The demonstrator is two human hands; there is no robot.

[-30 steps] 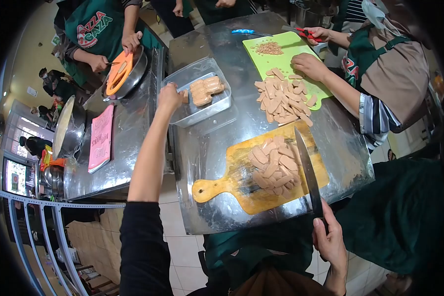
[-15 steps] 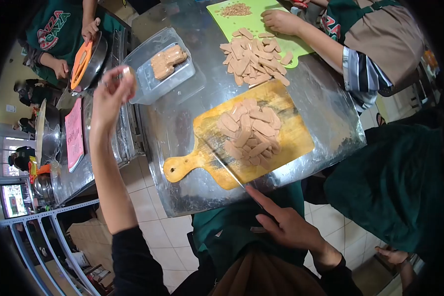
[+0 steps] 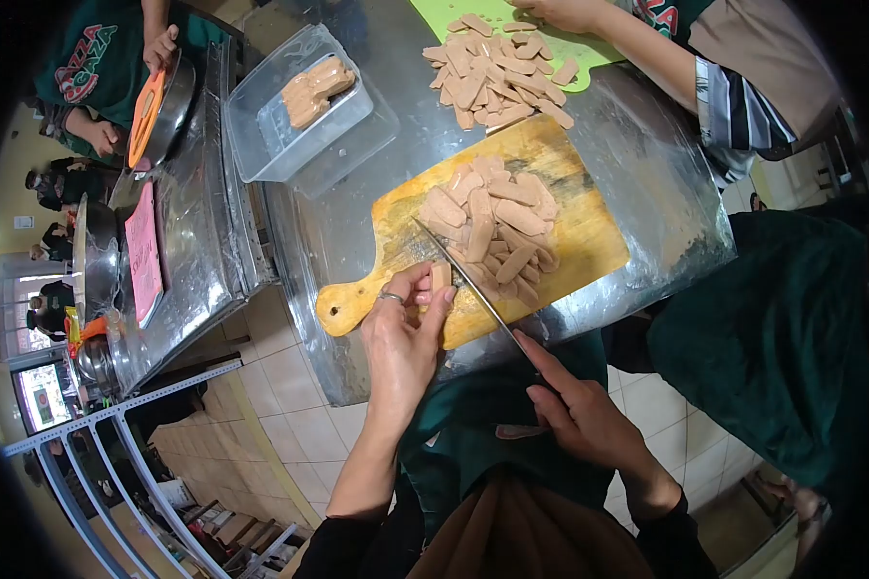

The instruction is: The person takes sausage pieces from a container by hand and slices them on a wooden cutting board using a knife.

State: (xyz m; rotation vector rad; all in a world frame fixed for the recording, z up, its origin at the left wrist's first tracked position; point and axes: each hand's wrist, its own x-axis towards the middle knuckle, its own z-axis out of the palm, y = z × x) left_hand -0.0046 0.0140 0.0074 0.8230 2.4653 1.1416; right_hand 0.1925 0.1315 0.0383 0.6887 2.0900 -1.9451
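The left hand [image 3: 401, 338] is pinching a tan block [image 3: 441, 276] at a stained wooden board [image 3: 589, 236]. The right hand [image 3: 591, 417] is gripping a slim metal knife [image 3: 480, 296] beside oblong slices [image 3: 518, 216].

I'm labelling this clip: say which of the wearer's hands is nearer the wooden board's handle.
Left. The left hand is close beside the handle, holding a brown piece; the right hand grips the knife farther off, outside the wooden board.

Glossy metal table [image 3: 652, 188], wooden board [image 3: 589, 227]
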